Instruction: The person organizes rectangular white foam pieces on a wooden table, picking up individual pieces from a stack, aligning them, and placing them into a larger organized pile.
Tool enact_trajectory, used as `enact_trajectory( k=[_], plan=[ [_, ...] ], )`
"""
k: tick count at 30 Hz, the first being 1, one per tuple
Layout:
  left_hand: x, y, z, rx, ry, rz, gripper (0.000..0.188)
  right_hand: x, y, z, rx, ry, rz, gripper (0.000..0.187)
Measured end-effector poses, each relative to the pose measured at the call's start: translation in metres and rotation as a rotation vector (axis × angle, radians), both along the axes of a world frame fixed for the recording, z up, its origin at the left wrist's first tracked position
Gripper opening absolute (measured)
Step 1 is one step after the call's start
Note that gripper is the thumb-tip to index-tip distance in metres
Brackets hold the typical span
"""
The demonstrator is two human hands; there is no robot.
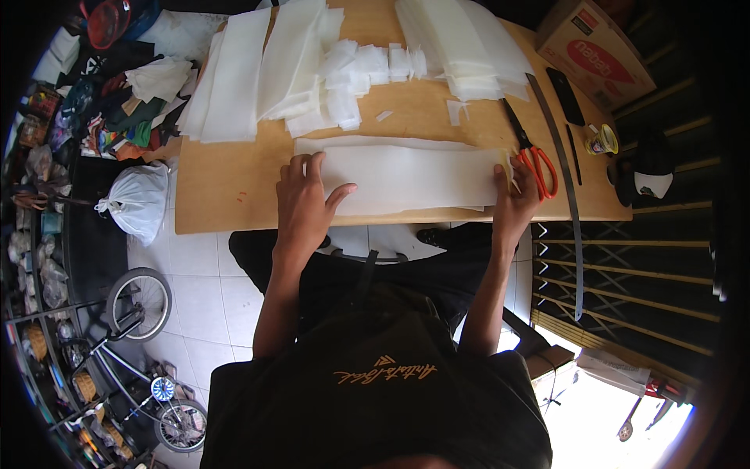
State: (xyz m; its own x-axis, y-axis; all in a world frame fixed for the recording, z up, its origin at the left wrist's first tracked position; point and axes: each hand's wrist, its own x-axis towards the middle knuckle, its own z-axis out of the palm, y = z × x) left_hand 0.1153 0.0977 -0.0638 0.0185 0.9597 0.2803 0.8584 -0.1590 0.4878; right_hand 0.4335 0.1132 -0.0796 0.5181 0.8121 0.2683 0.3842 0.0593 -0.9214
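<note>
Sheets (414, 176) fill my feed's centre; left hand (301, 191) spread wide at their nine o'clock; right hand (516, 191) pinching their three o'clock end, beside scissors (548, 178).

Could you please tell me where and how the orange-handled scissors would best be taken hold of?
Probably by the orange handles, coming from the near side with the right hand: the finger loops lie toward the person, right beside that hand, while the dark blades point away across the table. The hand would likely have to leave the white sheet first.
</note>
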Motion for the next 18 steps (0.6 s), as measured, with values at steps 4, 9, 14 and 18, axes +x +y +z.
enact_trajectory(
  k=[4, 9, 14, 18],
  plan=[
    [0.008, 0.001, 0.007, -0.086, 0.11, 0.069, 0.069, 0.0, -0.002, 0.0, 0.03, 0.003, 0.021, 0.033],
    [0.002, 0.009, -0.006, -0.045, -0.043, 0.049, 0.067, -0.007, -0.009, 0.007, 0.08, 0.147, 0.072, 0.036],
    [0.001, 0.004, 0.025, -0.183, -0.459, 0.117, 0.06, -0.008, -0.019, 0.014, 0.094, 0.204, 0.084, 0.039],
    [-0.027, 0.011, 0.02, -0.105, -0.929, 0.05, 0.047, -0.014, -0.021, 0.029, 0.079, 0.158, 0.047, 0.036]
  ],
)
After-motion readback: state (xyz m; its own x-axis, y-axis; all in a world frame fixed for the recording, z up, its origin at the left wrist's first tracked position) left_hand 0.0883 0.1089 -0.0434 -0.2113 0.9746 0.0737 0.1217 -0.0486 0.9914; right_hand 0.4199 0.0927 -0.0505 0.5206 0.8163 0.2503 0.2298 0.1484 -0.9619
